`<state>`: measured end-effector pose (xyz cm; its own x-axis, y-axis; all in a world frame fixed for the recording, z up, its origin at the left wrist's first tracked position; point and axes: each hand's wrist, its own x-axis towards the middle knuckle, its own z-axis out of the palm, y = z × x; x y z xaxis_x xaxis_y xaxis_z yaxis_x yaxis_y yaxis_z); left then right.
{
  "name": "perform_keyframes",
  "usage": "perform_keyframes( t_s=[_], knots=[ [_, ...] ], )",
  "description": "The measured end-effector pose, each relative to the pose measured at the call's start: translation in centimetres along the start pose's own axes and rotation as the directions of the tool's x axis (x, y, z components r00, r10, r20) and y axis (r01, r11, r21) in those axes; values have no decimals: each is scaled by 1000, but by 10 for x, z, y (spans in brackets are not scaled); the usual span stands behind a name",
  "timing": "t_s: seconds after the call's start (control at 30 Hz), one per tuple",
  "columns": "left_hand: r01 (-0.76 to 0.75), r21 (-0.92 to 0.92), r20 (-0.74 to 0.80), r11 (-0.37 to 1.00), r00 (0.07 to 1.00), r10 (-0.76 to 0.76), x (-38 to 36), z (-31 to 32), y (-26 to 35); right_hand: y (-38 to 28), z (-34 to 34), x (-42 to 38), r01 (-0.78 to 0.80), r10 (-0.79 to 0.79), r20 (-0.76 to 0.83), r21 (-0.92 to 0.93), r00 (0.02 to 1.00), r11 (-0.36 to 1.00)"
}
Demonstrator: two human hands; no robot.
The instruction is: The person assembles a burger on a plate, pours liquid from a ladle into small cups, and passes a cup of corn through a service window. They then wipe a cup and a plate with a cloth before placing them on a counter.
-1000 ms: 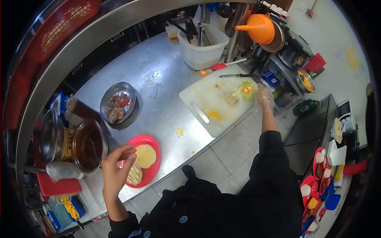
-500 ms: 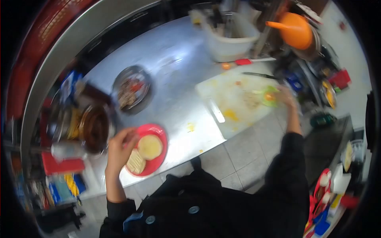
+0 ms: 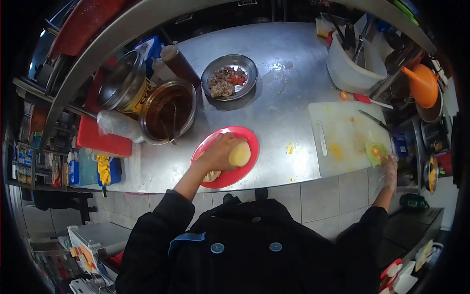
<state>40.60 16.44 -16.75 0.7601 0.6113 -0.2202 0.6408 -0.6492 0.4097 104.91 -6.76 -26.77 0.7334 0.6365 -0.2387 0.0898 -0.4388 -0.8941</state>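
Over a red plate [image 3: 248,169] near the counter's front edge, my left hand [image 3: 218,154] has its fingers closed around the edge of a pale yellow round bun half [image 3: 240,155]. Partly hidden under that hand lies a second, ridged piece of bread [image 3: 211,176]. Out to the right, my right hand [image 3: 389,171] grips the edge of a green lettuce leaf [image 3: 370,156] with an orange-red tomato slice [image 3: 376,151] on it. The leaf is at the right edge of a white cutting board [image 3: 338,117]. The fingertips on the leaf are partly hidden.
A metal dish [image 3: 252,78] of chopped meat and red bits sits behind the plate. To the left stand a bowl of dark sauce [image 3: 169,115], a sauce bottle [image 3: 180,63] and a red box [image 3: 105,137]. A knife [image 3: 374,120] lies on the board, near a white tub [image 3: 352,68].
My left hand has moved from the plate's left side onto the bread and taken hold of the bun half. My right hand remains by the lettuce; the camera view has shifted.
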Motion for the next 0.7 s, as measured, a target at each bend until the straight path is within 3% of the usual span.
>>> perform_keyframes(
  t_s=[0.07,0.1,0.13,0.2,0.23,0.27,0.33,0.37,0.43,0.5,0.57,0.67,0.7],
  knots=[
    [-64,-207,-80,976,996,48,6,0,-23,24,-4,16,-65,66,-3,76,998,995],
    [169,-811,120,560,985,-124,8,-5,-39,27,-4,13,-129,130,0,157,991,979],
    [168,-813,122,558,985,-119,9,-2,-47,28,-4,13,-130,132,-6,154,991,980],
    [144,-789,54,597,985,-166,11,-6,-41,31,-3,6,-210,231,-9,384,973,899],
    [137,-588,-26,797,982,-188,13,-6,-32,41,-1,10,-171,201,-33,403,979,899],
    [126,-596,-16,793,986,-169,12,-2,-26,37,1,1,-190,232,-54,411,971,892],
    [84,-215,-154,973,981,-119,13,7,-16,31,7,-11,-207,270,-87,441,959,874],
    [136,-159,-129,978,979,-157,11,2,-2,52,-1,0,-193,225,-39,382,974,904],
    [94,-160,-204,983,971,-126,10,7,2,29,13,-30,-213,305,-68,573,950,791],
    [83,-196,-232,977,964,-129,6,3,13,26,22,-45,-142,168,13,601,986,787],
    [66,-186,-250,980,962,-112,4,6,19,8,33,-63,-122,142,23,653,990,747],
    [-14,-145,-349,989,936,-38,-4,7,23,-62,79,-106,-117,39,127,700,991,704],
    [-55,-344,-342,937,937,-71,-3,10,28,-86,95,-123,-116,-22,189,689,982,716]
  ],
)
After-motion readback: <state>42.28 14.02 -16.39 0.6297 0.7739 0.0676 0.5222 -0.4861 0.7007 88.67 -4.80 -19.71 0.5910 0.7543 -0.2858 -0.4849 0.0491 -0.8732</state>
